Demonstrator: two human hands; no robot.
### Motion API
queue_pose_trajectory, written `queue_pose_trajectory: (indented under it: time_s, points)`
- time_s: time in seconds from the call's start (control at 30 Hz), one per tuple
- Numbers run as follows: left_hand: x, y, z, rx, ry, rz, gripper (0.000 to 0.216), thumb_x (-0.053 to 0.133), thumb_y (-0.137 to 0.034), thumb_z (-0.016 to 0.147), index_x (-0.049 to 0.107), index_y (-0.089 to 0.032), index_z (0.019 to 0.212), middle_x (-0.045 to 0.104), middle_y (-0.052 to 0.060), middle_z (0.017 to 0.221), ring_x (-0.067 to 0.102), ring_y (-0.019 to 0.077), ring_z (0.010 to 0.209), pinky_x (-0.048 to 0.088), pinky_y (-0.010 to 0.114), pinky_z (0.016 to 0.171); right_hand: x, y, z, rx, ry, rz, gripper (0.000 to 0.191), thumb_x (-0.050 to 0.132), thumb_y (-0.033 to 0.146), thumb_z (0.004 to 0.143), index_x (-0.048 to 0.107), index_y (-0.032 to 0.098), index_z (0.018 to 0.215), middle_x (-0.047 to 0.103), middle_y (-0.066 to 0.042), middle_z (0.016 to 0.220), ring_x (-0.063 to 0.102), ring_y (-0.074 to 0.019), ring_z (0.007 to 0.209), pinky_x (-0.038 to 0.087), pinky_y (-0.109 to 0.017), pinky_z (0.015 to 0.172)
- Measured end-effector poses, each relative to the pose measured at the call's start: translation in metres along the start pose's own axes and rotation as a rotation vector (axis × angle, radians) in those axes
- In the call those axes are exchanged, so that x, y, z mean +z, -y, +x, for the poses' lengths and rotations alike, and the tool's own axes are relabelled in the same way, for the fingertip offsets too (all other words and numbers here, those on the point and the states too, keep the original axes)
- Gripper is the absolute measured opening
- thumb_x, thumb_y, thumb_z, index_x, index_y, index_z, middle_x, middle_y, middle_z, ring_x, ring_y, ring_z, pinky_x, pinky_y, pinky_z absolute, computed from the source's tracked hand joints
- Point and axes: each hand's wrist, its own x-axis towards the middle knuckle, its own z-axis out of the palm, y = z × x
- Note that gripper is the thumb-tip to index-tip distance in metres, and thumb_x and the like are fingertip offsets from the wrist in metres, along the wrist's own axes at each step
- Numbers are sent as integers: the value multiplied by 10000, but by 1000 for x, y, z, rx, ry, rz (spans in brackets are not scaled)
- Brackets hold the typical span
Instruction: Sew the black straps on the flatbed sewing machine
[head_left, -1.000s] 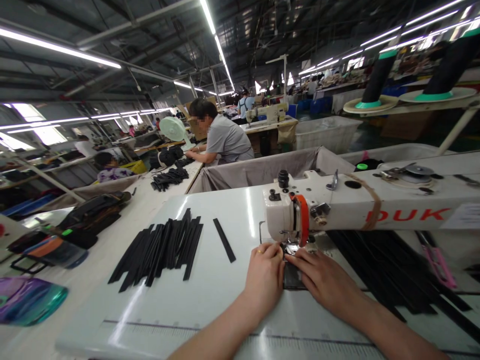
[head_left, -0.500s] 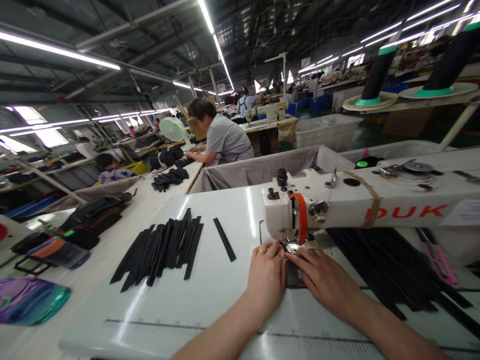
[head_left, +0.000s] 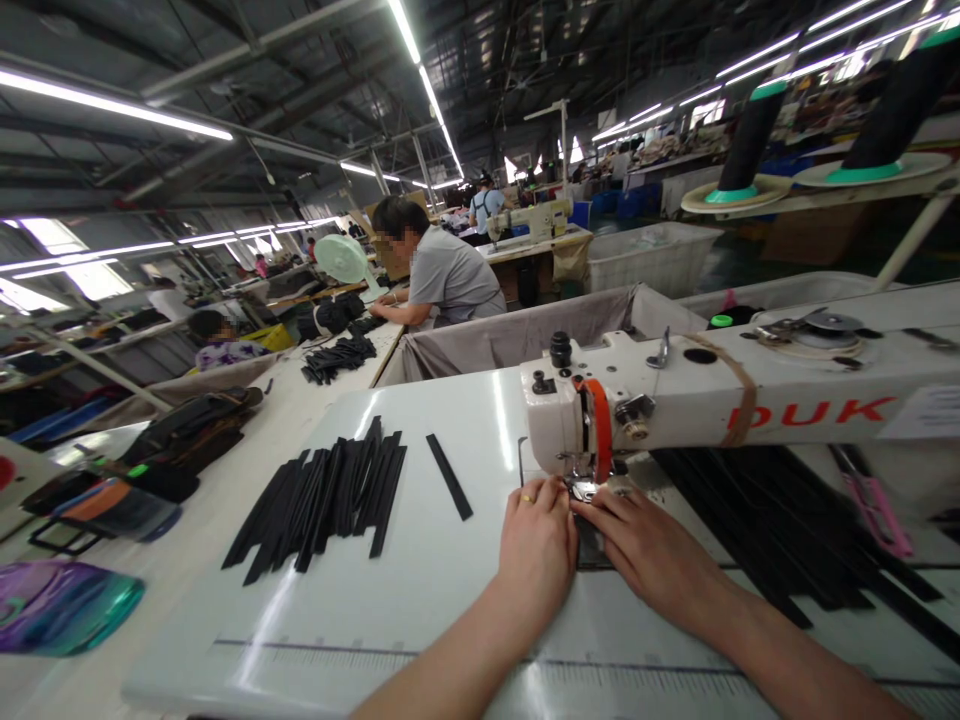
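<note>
My left hand (head_left: 538,535) rests at the sewing machine's needle area, its fingers curled closed and a ring on one of them. Against its fingertips, my right hand (head_left: 641,545) comes in from the other side with its fingers pressed together. What the two hold under the presser foot (head_left: 583,490) is hidden by the fingers. The white sewing machine (head_left: 675,400) has an orange guard (head_left: 601,430) right above my hands. A single black strip (head_left: 448,476) lies on the table left of my left hand, beside a pile of black strips (head_left: 322,500).
More black strips (head_left: 765,530) lie under the machine arm, with pink-handled scissors (head_left: 877,510) near them. A ruler scale (head_left: 637,675) runs along the table's front. Thread cones (head_left: 750,145) stand upper right. At the far left are a purple-teal item (head_left: 67,605) and a co-worker (head_left: 454,265) sits beyond.
Both hands stay at the needle, with only a slight shift of the fingers and left wrist. The view has shifted a little; the strips on the table lie as before.
</note>
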Motion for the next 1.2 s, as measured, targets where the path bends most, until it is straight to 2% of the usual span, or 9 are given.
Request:
queue_pose_trajectory:
  time_s: [0.47,0.57,0.67,0.73,0.8,0.9,0.97,1.03,1.2]
  points:
    - [-4,8,0,8,-16,-51,257,481,-113,909,646,-180,1095,648,89,1190,566,255,1107,499,421,940,-1,-1,-2,-15,-21,-1,414,448,34,845,611,145,1209,661,-118,1105,616,-267,966,514,-463,885]
    - [-20,39,1,-198,-58,5,306,506,-128,902,632,-202,1171,635,94,1240,558,259,1163,478,412,969,-1,-1,-3,5,-24,38,405,443,49,859,610,160,1211,663,-110,1119,616,-264,991,508,-467,911]
    - [-34,75,-2,-528,-90,205,400,515,-208,919,545,-116,1308,579,185,1320,502,359,1238,438,525,994,-2,-1,-3,19,-34,65,406,451,52,853,619,179,1200,671,-95,1094,622,-251,978,513,-447,907]
    - [-35,89,-1,-648,-107,291,414,499,-220,929,529,-75,1315,568,230,1309,498,390,1232,441,550,972,-3,-1,-3,23,-38,74,407,451,52,849,622,184,1194,673,-91,1087,624,-247,962,522,-441,892]
    - [-29,87,5,-519,-133,274,408,474,-164,928,523,-110,1330,535,210,1357,482,356,1265,430,526,1007,-3,-1,-2,17,-39,77,403,442,55,856,621,183,1194,670,-95,1095,621,-248,964,528,-443,882]
    - [-13,68,22,-56,-94,102,370,454,-108,931,600,-228,1248,508,95,1420,446,262,1317,392,469,1087,-2,-2,-3,12,-20,72,386,437,67,882,611,179,1209,659,-105,1112,610,-258,991,522,-455,893]
    - [-7,58,36,138,0,25,288,479,-123,939,670,-253,1111,576,59,1341,473,240,1286,385,463,1100,0,-3,-4,16,-11,71,382,445,70,887,607,178,1216,650,-108,1123,606,-265,1009,518,-463,904]
    - [-8,55,46,173,63,31,228,509,-152,946,696,-253,1028,642,46,1225,506,238,1242,369,481,1111,1,-3,-5,17,-14,79,387,449,59,876,610,177,1208,647,-110,1129,606,-266,1022,517,-469,914]
    - [-23,56,40,-99,6,168,210,529,-205,950,726,-180,881,675,82,963,598,258,1035,463,453,992,-5,-1,-4,19,-30,104,389,450,47,868,624,186,1186,650,-110,1127,611,-263,1037,517,-478,934]
